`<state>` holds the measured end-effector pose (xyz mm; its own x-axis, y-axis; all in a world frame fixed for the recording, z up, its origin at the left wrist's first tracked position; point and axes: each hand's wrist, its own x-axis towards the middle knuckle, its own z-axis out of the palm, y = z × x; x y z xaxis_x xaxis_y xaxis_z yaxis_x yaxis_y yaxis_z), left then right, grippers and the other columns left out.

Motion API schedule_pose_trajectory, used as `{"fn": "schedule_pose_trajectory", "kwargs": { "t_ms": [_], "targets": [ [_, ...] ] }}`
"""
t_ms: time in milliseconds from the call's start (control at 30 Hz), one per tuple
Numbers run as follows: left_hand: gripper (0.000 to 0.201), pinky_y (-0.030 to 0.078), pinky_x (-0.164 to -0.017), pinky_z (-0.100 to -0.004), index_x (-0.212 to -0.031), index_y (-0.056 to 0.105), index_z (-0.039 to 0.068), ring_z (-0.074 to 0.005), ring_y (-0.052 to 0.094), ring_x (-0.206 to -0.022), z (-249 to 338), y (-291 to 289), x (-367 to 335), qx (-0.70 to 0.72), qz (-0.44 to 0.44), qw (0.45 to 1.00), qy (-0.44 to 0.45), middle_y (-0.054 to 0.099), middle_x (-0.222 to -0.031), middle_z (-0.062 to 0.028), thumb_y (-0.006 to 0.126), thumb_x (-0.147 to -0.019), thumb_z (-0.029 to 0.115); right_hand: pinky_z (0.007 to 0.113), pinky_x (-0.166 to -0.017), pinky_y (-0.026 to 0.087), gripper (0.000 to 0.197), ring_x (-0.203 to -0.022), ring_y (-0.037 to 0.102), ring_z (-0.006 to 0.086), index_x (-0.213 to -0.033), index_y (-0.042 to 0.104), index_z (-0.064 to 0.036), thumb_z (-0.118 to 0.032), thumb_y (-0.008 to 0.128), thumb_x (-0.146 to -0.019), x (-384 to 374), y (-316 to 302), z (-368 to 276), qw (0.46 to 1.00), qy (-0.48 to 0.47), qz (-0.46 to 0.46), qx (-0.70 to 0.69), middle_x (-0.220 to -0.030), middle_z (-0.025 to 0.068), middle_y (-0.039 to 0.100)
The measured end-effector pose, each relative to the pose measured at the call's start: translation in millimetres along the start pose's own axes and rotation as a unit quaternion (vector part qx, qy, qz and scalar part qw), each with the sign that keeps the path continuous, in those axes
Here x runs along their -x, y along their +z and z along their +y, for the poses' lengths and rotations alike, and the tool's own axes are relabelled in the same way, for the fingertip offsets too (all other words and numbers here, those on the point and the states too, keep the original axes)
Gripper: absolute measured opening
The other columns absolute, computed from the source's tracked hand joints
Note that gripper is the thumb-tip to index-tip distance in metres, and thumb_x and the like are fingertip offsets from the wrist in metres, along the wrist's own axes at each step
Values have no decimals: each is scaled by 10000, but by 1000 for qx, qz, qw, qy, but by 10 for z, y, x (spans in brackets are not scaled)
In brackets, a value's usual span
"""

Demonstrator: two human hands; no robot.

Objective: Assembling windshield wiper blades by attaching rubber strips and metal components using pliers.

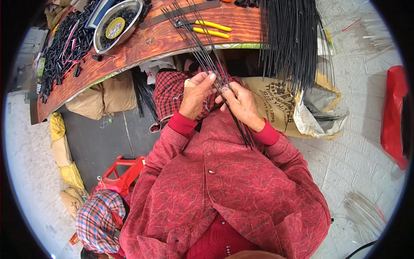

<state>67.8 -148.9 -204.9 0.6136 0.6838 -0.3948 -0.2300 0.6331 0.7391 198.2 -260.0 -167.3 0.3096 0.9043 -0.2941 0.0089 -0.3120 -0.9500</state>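
Note:
A small bunch of thin black rods (196, 45) slants across my lap, its far ends fanned out over the table edge and its near ends against my jacket. My right hand (245, 105) is wrapped round the middle of the bunch, the thumb lying along it. Close by, my left hand (196, 93) pinches the rods between thumb and fingers, with a pale covering on one finger. On the table beyond lie pliers (212, 32) with yellow handles, beneath the fanned rods.
The reddish wooden table (133, 58) bears a metal bowl (98, 41), a flat dark bar (185, 14) and a heap of small black parts (71, 41). A thick bundle of black rods (289, 47) overhangs its right end. An open sack (267, 101) stands below; a red stool (129, 172) is left.

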Motion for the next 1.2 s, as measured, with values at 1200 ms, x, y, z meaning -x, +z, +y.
{"fn": "schedule_pose_trajectory", "kwargs": {
  "t_ms": [1200],
  "targets": [
    [144,500,-651,-197,-1001,696,62,-56,648,-776,165,19,-136,-48,16,998,22,706,-900,5,738,-902,158,248,-696,518,245,-742,615,90,-1017,626,11,-204,513,-1048,-134,-37,54,999,13,-11,-30,-885,47,686]
  ]
}}
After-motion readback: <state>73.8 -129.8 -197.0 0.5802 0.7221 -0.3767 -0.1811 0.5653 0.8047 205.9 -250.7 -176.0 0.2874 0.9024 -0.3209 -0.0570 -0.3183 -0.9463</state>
